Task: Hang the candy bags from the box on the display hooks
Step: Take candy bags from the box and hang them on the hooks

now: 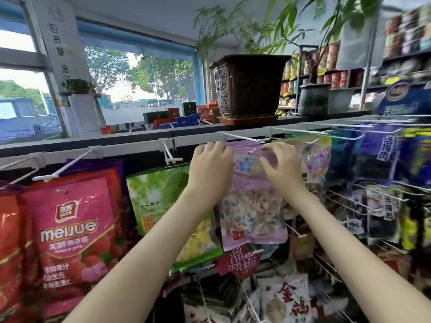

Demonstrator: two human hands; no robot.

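Hanging lowest and nearest, well below the hands, is a white bag printed in red characters (286, 299). Higher up, the left hand (211, 167) has its fingers curled over the top left corner of a purple candy bag (254, 217). The right hand (281, 164) pinches the bag's top edge on the other side, thumb in front and fingers bent over the rim. The bag hangs upright between the two hands, and its clear lower half shows pastel sweets. A white wire hook (242, 138) runs just above the hands and the bag's top edge. The bag's hang slot shows between the hands just below the wire, and whether it is threaded on cannot be told. To the left of the left hand hangs a green durian bag (158, 194), and farther left a pink Meijue bag (70, 229). To the right of the right hand a pale bag with a heart pattern (314, 159) hangs just beside the purple one, with dark purple packets (377, 159) beyond it. Above and behind the hands a brown plant pot (249, 87) stands on the rack's top ledge. Farther back to the left, a window (140, 78) shows trees.
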